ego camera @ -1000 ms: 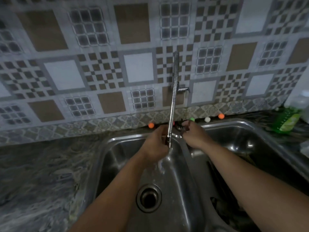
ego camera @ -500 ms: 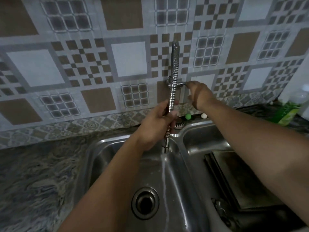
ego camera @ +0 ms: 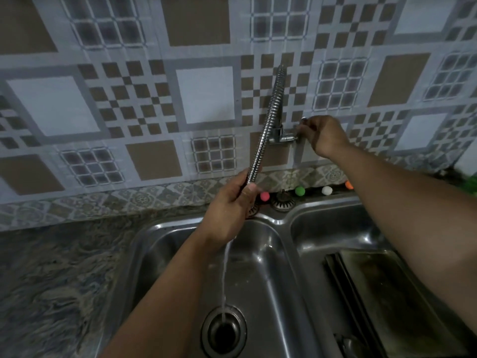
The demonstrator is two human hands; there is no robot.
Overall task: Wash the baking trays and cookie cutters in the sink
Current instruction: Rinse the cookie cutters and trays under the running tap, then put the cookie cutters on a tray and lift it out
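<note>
Steel sink (ego camera: pixel 281 223): double basin set in a marbled counter (ego camera: pixel 51 280), patterned tile wall (ego camera: pixel 129 112) behind it.
Left hand (ego camera: pixel 229 210): fingers curled round the low end of the ribbed hose (ego camera: pixel 268 125), thumb on top, holding it over the left basin.
Water (ego camera: pixel 225 280): thin stream dropping from under that hand straight into the drain (ego camera: pixel 224 332).
Right hand (ego camera: pixel 322 136): up at the wall, fingertips pinching the tap handle (ego camera: pixel 302 122) beside the chrome fitting (ego camera: pixel 282 137) where the hose joins.
Baking trays (ego camera: pixel 382 288): lying in the right basin, dark and flat, partly hidden by the right forearm. Looks like more than one stacked, edges showing on the left side.
Cookie cutters: can't make any out, honestly; some dark bits at the bottom of the right basin are too dim to tell.
Back ledge: little balls lined up along the wall, pink (ego camera: pixel 264 195), green (ego camera: pixel 300 191), white (ego camera: pixel 326 190), orange (ego camera: pixel 349 184), and a sink strainer (ego camera: pixel 282 201) sitting between pink and green.
Far right edge: something green (ego camera: pixel 472 186), blurry.
</note>
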